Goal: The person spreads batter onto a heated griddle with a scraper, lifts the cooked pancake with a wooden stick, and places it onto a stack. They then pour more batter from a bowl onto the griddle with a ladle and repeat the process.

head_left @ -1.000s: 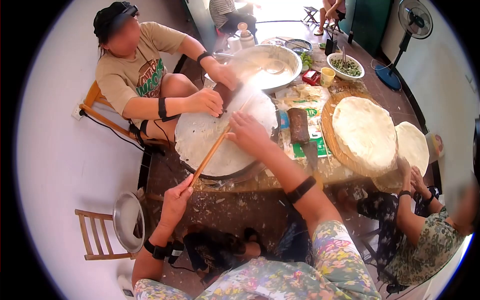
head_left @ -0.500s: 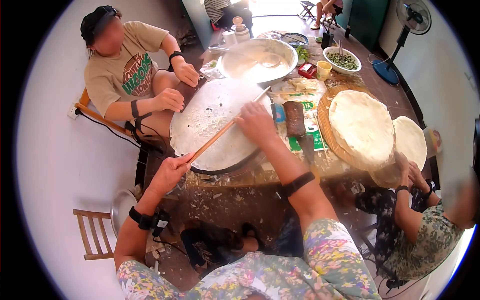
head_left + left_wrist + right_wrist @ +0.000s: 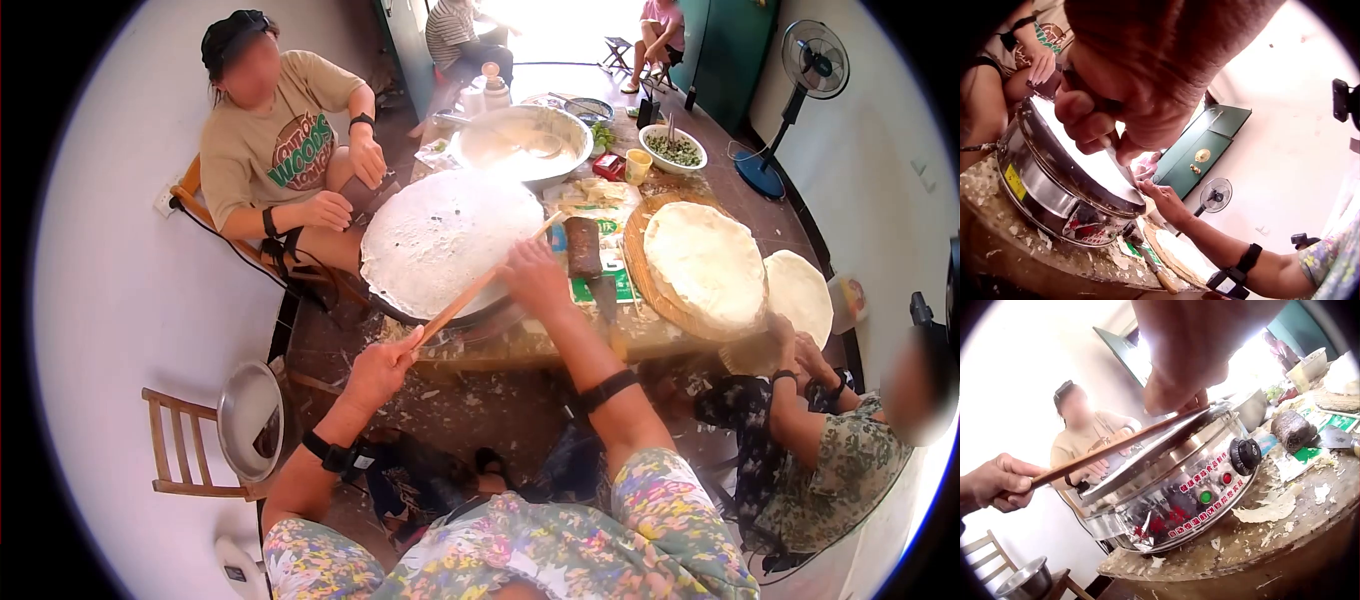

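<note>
Left hand (image 3: 378, 376) is gripping wooden stick (image 3: 458, 304), right hand (image 3: 536, 274) holding it farther along; flatbread (image 3: 450, 238) is lying on electric griddle (image 3: 1159, 505). Probably preparing a lift; next move calling for easing stick underneath.

Colours and patterns. The wooden stick (image 3: 460, 302) is reddish brown, paler at its far end; the flatbread (image 3: 450, 240) beneath is white with scattered dark specks. The griddle (image 3: 1166, 506) has a silver body with red-and-white lettering, a black knob (image 3: 1245, 456), one green button (image 3: 1205, 497), one red button (image 3: 1227, 478) and a yellow label (image 3: 1015, 182). The nearest shirt (image 3: 520, 550) bears a yellow, pink, white and grey-green floral print; the T-shirt (image 3: 240, 160), tan, carries green and brown lettering. Stacked flatbreads (image 3: 703, 262): cream. Cup (image 3: 638, 167): yellow. Fan base (image 3: 760, 177): blue.
</note>
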{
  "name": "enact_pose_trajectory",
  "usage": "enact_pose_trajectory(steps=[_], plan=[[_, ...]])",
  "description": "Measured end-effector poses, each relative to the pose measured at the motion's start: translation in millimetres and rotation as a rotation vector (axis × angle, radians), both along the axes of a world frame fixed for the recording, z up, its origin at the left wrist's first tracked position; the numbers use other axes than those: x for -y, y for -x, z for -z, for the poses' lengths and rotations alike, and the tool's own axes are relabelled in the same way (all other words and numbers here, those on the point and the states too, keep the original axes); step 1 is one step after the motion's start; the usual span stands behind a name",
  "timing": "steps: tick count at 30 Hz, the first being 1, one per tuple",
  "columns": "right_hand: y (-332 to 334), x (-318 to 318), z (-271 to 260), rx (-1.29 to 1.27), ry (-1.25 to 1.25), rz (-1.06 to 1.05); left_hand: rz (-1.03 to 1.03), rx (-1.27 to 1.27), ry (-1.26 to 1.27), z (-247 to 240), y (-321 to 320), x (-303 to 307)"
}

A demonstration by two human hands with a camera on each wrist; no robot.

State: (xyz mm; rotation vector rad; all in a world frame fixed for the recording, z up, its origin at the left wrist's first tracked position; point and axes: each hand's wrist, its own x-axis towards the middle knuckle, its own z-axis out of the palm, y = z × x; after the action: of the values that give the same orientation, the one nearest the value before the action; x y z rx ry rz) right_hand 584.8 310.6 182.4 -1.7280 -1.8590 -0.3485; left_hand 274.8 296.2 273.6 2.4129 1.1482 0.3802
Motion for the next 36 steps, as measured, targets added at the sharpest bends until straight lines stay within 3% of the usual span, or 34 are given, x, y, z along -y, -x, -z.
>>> enact_pose_trajectory(steps=[3,6,12,24,30,34,36], plan=[[13.2,45.2,-28.9,0.002,0.112,0.024,-0.027,0.057,0.064,0.1,12.0,33.4],[35.1,78.2,-26.5,0.097,0.011,0.106,-0.064,0.294,0.116,18.9,28.3,79.3],[78.8,89.5,-31.7,-0.036,-0.071,-0.004,-0.263,0.321,0.301,23.5,53.7,130.9],[102.3,82.1,-23.5,-0.079,-0.024,-0.068,-0.343,0.266,0.268,18.8,72.2,129.0],[93.3,24.6,-8.8,0.014,0.003,-0.063,-0.351,-0.037,-0.226,21.8,53.1,97.4],[99.8,1.9,-14.5,-0.026,0.015,-0.132,-0.409,0.013,-0.335,34.0,53.9,95.5],[117.6,15.2,-14.8,-0.045,0.08,-0.174,-0.403,0.114,-0.005,27.2,65.3,114.2]])
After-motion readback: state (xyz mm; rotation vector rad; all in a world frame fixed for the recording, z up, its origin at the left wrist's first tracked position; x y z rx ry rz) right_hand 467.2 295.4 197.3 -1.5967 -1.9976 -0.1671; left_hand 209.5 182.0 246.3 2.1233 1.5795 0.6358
